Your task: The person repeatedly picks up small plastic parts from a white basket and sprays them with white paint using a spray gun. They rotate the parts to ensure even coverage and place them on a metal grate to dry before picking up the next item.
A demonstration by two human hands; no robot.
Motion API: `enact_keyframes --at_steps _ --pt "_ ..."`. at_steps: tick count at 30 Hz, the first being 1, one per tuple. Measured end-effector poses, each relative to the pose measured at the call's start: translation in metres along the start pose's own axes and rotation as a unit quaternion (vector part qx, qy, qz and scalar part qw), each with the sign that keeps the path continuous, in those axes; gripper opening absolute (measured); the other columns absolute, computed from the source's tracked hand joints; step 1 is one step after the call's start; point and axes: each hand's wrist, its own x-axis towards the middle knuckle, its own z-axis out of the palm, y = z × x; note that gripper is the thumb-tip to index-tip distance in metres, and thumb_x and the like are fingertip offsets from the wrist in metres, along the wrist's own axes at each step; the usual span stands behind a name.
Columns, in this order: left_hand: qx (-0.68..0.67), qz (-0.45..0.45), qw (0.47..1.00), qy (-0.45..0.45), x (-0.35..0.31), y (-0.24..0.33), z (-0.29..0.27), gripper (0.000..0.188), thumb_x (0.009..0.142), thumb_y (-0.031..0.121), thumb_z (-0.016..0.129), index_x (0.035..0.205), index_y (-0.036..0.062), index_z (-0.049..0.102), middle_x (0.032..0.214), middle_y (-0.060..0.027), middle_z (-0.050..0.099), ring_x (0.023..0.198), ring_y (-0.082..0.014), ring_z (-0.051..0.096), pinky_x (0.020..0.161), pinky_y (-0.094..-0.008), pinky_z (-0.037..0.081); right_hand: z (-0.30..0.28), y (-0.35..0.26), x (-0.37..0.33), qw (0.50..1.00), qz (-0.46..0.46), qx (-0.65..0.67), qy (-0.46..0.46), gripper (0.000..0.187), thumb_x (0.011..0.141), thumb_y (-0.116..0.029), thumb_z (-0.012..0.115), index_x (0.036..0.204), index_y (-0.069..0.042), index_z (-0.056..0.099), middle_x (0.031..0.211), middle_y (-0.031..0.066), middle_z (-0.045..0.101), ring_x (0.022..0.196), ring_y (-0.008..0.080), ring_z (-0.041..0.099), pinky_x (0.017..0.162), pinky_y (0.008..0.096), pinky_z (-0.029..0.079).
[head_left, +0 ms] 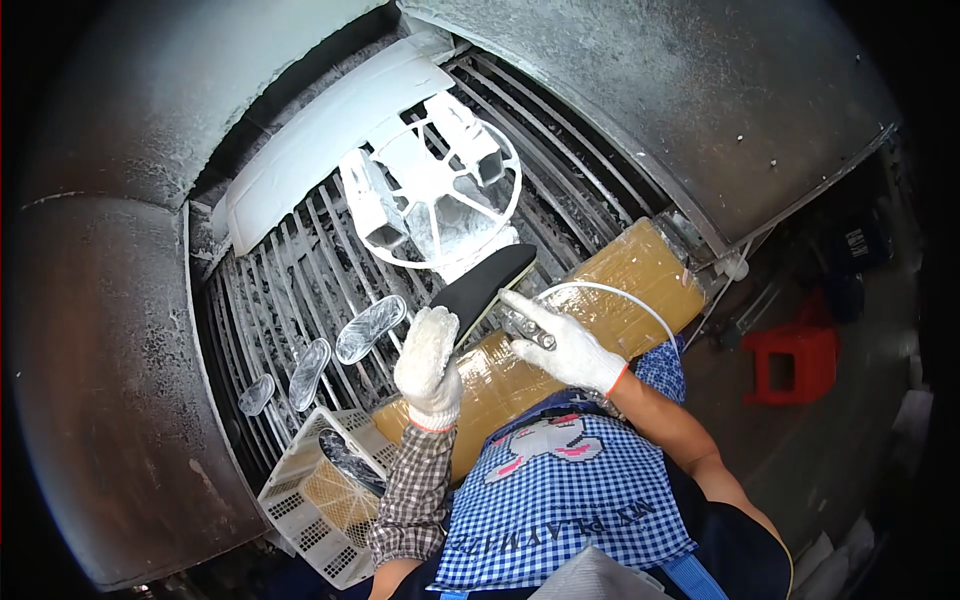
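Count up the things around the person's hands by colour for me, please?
White gloved hands: 2, left hand and right hand
Black shoe sole: 1
Clear soles: 3
White crate: 1
Red stool: 1
Total: 8

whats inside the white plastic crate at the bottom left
The white plastic crate holds one dark insole-shaped piece leaning over a tan mesh-patterned layer. The checked sleeve of the left arm covers the crate's right corner, so anything there or deeper is hidden.
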Motion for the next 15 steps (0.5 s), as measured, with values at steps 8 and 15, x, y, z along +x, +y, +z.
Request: enact_keyframes --at_steps 8,15 --pt "-0.015 -0.035 0.999 0.008 -0.004 -0.002 -0.002 0.055 0.074 -0.02 0.065 0.123 0.001 0.078 0.122 -0.0191 0.078 0.119 -0.0347 0.074 0.109 -0.0428 0.055 -0.012 0.032 0.004 0.997 0.034 -0.032 0.062 0.076 0.097 -0.025 0.07 0.166 -0.023 0.039 0.148 0.0275 0.061 0.136 0.0441 0.061 0.112 0.0453 0.049" --pt "-0.304 -0.373 0.873 0.076 0.023 0.0 -0.02 0.062 0.095 -0.006 0.07 0.153 -0.0039 0.049 0.131 -0.0113 0.069 0.099 -0.014 0.07 0.076 -0.0269 0.065 -0.04 0.058 -0.005 0.974 0.158 0.011 0.161 0.072 0.095 -0.022 0.07 0.161 -0.011 0.046 0.138 0.0206 0.069 0.127 0.0335 0.067 0.108 0.0392 0.05"
